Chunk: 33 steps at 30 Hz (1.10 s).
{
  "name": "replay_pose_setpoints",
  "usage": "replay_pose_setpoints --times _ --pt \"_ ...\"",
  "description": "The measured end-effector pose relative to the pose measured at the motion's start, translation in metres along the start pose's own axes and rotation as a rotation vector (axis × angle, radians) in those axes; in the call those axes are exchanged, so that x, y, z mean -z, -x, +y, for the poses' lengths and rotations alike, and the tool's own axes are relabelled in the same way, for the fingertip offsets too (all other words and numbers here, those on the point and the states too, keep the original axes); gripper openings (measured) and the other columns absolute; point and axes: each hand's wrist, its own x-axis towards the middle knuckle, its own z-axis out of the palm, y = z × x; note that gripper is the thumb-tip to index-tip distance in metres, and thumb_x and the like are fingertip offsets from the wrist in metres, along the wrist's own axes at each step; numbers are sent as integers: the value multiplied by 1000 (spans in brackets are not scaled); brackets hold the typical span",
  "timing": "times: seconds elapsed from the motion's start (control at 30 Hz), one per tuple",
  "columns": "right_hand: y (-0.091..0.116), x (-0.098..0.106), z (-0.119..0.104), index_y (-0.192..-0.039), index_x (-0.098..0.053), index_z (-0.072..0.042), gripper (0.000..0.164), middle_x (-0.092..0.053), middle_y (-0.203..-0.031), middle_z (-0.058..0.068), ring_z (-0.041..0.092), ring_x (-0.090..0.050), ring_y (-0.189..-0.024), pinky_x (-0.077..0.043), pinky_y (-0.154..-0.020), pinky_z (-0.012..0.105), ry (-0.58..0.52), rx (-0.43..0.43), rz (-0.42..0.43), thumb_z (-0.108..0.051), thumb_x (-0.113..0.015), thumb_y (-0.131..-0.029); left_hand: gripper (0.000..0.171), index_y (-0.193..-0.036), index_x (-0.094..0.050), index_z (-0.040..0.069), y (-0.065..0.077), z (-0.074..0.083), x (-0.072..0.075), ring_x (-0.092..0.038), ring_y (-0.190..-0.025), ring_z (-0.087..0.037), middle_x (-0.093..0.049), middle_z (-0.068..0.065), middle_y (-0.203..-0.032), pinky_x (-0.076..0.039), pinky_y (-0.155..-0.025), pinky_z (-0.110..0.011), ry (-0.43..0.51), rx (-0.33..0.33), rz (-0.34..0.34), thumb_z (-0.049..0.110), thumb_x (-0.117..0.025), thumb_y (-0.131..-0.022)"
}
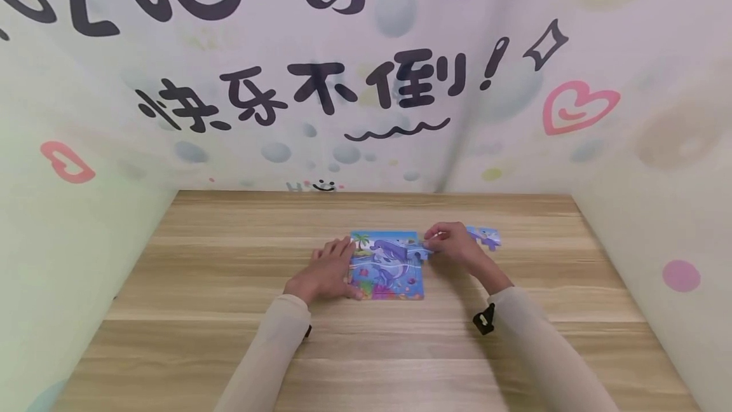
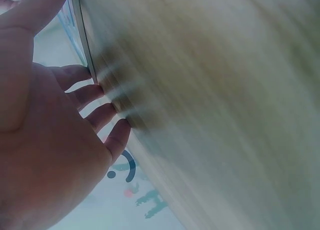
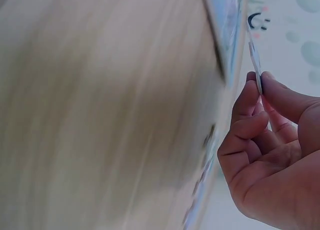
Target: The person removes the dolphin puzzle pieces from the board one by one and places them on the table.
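Note:
A jigsaw puzzle (image 1: pixel 389 275) with dolphins, a palm tree and coral lies flat on the table. My left hand (image 1: pixel 326 273) rests along its left edge, fingers spread; the left wrist view shows those fingertips (image 2: pixel 120 135) down by the table. Between thumb and index finger my right hand (image 1: pixel 454 243) pinches a blue puzzle piece (image 3: pixel 255 62). In the right wrist view this thin piece is edge-on and raised above the puzzle. From the head view it overlaps the puzzle's upper right part. Loose puzzle pieces (image 1: pixel 487 236) lie just beyond the right hand.
The wood-grain table (image 1: pixel 366 355) meets a white printed wall (image 1: pixel 246 157) behind the puzzle. Side walls (image 1: pixel 646 227) stand to the left and right. Black straps (image 1: pixel 484 319) show at the sleeves.

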Motion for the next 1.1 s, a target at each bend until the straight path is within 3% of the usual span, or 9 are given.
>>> replay_pose_setpoints --times 0.27,0.43,0.67,0.87,1.1 --pt "9 26 25 -102 -73 -1 14 -70 -104 16 20 -59 -85 -47 -70 28 75 6 31 -9 -70 -90 111 -159 -17 7 -2 -2 -3 -10 -152 -35 -9 -13 -167 -14 -120 -56 -4 5 10 54 -77 -79" --pt "10 36 35 -103 -72 1 17 -71 -96 14 16 -58 -78 -47 -66 26 91 12 46 -9 -71 -89 110 -159 -17 7 -1 0 -2 -10 -152 -36 -9 -13 -167 -14 -119 -57 -4 4 14 53 -77 -79" --pt "9 38 41 -97 -71 2 13 -68 -83 6 13 -55 -75 -45 -65 23 119 -7 52 -8 -72 -88 110 -159 -17 10 -2 0 -2 -9 -153 -34 -8 -11 -167 -12 -120 -56 7 17 6 54 -78 -79" --pt "9 38 40 -97 -70 2 15 -68 -85 8 15 -55 -76 -45 -66 24 138 1 27 -8 -73 -88 110 -159 -18 8 -2 0 -3 -10 -152 -35 -9 -13 -167 -14 -120 -56 15 16 10 53 -79 -78" --pt "9 35 37 -95 -72 -2 11 -69 -88 8 18 -55 -81 -45 -71 27 249 18 37 -9 -74 -88 109 -159 -19 8 -2 0 -2 -10 -152 -36 -10 -14 -167 -14 -120 -56 7 10 17 51 -79 -79"
